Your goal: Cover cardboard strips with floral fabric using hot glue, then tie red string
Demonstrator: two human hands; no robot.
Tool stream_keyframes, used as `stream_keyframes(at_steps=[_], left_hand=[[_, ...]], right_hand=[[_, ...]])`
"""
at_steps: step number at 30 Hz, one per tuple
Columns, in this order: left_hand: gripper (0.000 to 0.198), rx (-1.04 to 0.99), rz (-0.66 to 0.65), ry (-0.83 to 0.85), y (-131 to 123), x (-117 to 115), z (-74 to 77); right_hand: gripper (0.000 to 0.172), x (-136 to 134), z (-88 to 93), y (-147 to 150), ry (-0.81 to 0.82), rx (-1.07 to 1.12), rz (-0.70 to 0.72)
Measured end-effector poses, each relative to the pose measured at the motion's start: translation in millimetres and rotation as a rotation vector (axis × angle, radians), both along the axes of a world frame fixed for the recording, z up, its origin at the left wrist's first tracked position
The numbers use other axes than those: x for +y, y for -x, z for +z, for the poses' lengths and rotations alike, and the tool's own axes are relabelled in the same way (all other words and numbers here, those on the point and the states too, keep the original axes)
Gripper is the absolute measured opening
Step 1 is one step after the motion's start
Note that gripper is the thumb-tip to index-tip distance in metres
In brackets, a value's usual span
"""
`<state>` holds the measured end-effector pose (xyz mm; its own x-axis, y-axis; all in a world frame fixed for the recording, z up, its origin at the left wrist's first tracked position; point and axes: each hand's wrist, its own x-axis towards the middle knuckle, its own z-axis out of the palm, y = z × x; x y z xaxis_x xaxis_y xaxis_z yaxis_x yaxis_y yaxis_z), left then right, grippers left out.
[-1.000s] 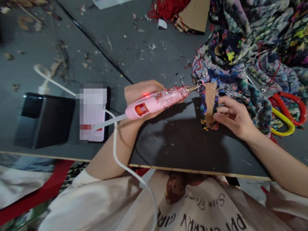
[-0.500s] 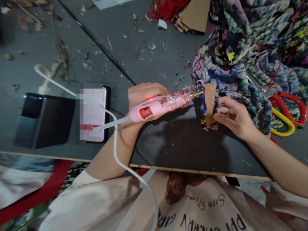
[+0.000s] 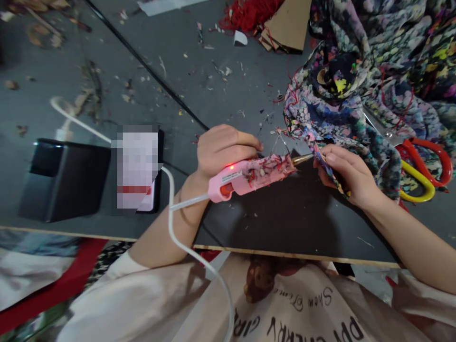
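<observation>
My left hand (image 3: 228, 147) is closed around a pink hot glue gun (image 3: 260, 173), with a glue stick (image 3: 188, 202) sticking out of its back and a red light lit on its body. Bits of red thread cling to the gun. Its metal nozzle points right and meets the edge of a fabric-covered cardboard piece (image 3: 330, 170). Thumb and fingers of my right hand (image 3: 351, 173) pinch that piece, which is turned nearly edge-on, so its brown face is hidden. A heap of flowered fabric (image 3: 338, 109) lies just beyond the right hand.
Scissors (image 3: 423, 185) with red and yellow handles lie at the right, partly under the fabric. At the left stand a black box-shaped device (image 3: 71, 180) and a phone (image 3: 137, 166). Red thread (image 3: 245, 14) and cardboard pieces (image 3: 288, 23) sit at the back. A black cable (image 3: 149, 69) crosses the table.
The cardboard piece has turned from showing its brown face to nearly edge-on in my right hand. My left hand and the glue gun have shifted right, with the gun a little lower.
</observation>
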<state>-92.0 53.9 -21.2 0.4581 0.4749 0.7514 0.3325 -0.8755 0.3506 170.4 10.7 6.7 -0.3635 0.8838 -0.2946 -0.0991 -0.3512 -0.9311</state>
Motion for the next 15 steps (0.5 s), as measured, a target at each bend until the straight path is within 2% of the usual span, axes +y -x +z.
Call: stream_keyframes(at_steps=[3, 15], left_hand=[[0.029, -0.021, -0.013, -0.093, -3.5, 2.2, 2.7], [0.023, 0.068, 0.044, -0.117, -3.3, 3.5, 3.2]], right_hand=[[0.022, -1.3, -2.8, 0.0, -0.035, -0.005, -0.001], [0.025, -1.1, 0.7, -1.8, -0.005, 0.003, 0.042]])
